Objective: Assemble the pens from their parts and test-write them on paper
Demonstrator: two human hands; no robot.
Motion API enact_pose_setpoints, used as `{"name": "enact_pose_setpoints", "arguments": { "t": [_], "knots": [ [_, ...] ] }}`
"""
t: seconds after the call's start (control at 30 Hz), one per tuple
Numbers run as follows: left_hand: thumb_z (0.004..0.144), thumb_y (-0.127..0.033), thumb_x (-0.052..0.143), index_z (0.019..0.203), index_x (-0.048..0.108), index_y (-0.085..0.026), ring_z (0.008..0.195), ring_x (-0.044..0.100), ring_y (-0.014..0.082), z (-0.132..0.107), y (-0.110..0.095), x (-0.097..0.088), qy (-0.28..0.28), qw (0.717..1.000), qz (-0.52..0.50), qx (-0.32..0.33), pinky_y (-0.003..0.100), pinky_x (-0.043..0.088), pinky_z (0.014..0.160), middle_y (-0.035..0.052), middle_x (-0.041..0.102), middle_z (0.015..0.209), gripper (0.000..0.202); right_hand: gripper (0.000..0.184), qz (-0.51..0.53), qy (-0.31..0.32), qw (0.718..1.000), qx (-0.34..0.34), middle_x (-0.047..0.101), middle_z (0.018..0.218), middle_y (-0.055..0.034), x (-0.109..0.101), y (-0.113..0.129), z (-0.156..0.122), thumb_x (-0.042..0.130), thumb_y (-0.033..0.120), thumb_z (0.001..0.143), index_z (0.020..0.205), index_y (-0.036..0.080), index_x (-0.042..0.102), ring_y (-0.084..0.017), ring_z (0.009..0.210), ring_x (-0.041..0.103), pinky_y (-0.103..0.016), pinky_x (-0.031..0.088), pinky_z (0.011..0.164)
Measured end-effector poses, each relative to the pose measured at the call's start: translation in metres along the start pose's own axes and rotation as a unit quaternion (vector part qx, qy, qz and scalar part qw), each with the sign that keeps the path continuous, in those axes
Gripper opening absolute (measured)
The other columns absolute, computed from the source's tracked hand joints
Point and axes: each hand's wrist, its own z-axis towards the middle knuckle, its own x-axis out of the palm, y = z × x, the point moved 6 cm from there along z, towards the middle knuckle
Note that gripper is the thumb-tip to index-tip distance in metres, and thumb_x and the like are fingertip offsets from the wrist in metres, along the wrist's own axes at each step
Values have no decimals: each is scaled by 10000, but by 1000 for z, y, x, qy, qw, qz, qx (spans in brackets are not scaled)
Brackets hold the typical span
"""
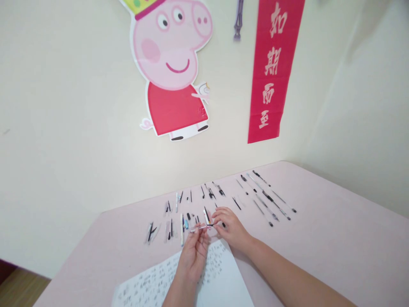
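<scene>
My left hand [194,251] is raised over a sheet of handwritten paper [220,281], its fingers pinched on a thin pale pen tube [200,229] held level. My right hand [230,228] meets that tube at its right end, fingertips closed on the tip. Both hands hover just above the pink table [335,238]. Around and behind them lie several pens and pen parts: a row of small pieces [179,224] to the left, and longer black-and-clear pens [268,198] to the right.
The table stands in a corner against a cream wall. A cartoon pig sticker [174,68] and a red banner with characters [273,68] hang above. A strip of wooden floor [19,290] shows at the lower left.
</scene>
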Motion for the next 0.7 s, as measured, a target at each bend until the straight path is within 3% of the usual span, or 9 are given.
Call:
{"name": "enact_pose_setpoints", "arguments": {
  "t": [0.23, 0.7],
  "knots": [
    [826, 11, 442, 820, 642, -64, 675, 654, 114, -2, 0, 1, 2, 1000, -4, 4, 199, 551, 624, 111, 682, 770, 213, 139, -7, -29, 999, -18, 633, 890, -51, -8, 12, 1, 546, 105, 756, 826, 214, 595, -195, 958, 537, -398, 416, 880],
    [808, 17, 468, 839, 641, -64, 696, 652, 125, -6, 1, 7, 25, 999, 20, -1, 242, 555, 672, 118, 684, 790, 193, 139, 6, -6, 999, -51, 622, 899, -53, -4, 21, 1, 538, 128, 780, 869, 217, 595, -195, 957, 533, -395, 418, 868]
  ]
}}
